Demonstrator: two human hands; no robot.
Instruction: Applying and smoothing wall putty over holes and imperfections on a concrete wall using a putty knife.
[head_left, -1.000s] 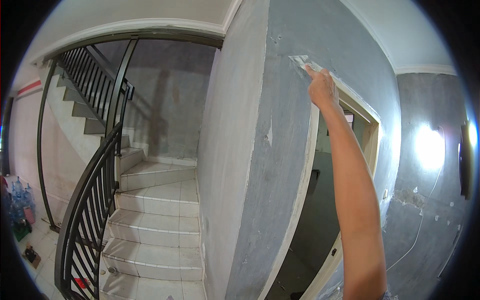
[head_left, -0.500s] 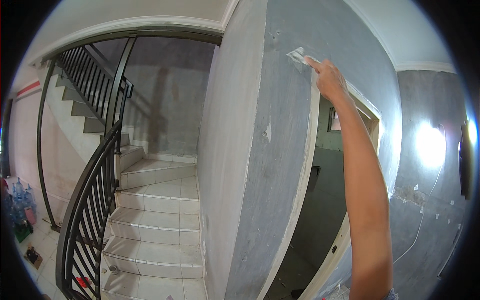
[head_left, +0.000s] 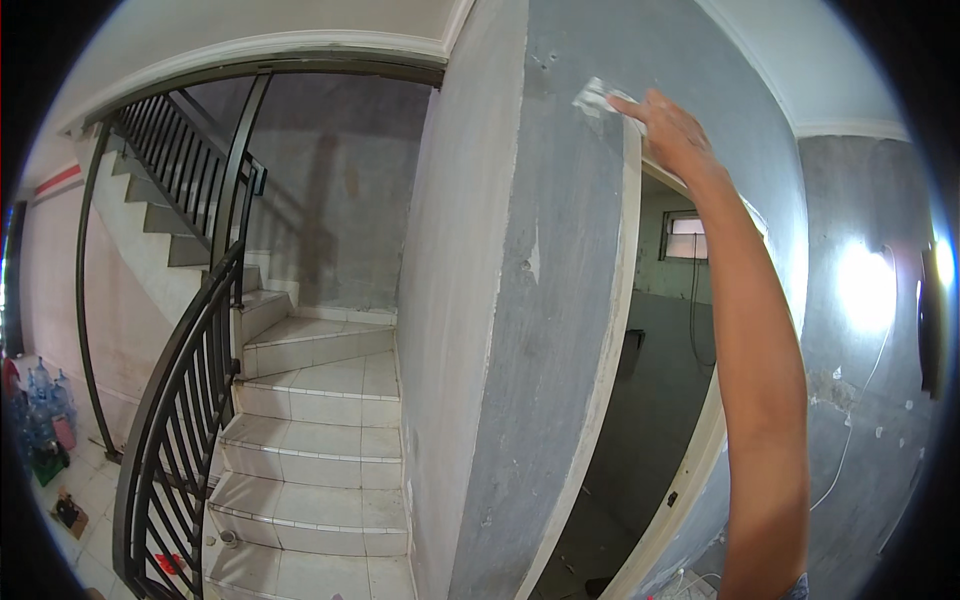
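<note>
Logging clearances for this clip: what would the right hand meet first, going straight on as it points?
Beyond the pale flat tool it holds, the right hand would likely meet the grey wall first, though depth is unclear.

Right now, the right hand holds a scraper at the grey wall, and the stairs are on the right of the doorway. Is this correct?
Not quite: the head view shows the stairs left of the doorway. The right hand does hold a scraper at the grey wall.

Wall point(head_left: 555, 330) between staircase point(head_left: 310, 437) at left, doorway point(head_left: 650, 400) at right
</note>
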